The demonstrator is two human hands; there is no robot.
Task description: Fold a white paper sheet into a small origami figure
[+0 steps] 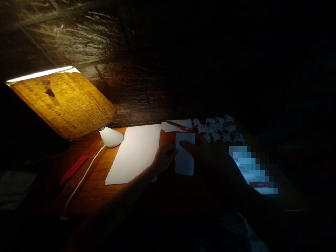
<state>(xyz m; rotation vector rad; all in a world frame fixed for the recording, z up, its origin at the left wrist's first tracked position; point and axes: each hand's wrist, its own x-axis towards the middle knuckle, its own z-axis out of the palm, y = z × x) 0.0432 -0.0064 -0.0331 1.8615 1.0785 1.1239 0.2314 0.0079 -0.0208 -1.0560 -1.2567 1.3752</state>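
Observation:
A small white paper slip [184, 159] stands upright in the middle of the wooden table [94, 185]. My left hand [165, 157] pinches its left edge. From the right, my right hand [203, 150] grips its upper right part; that hand is in deep shadow. To the left lies a stack of white paper sheets [133, 154]. Behind my hands, a pile of several folded white paper pieces [219, 129] rests next to a red-handled cutter [180, 126] lying on a paper scrap.
A lit lamp with a yellow printed shade [65, 103] and white base [111, 137] stands at the left, its white cord [81, 180] running toward me. A red ruler [74, 169] lies left of the cord. A glowing screen [253, 169] sits at the right. The surroundings are dark.

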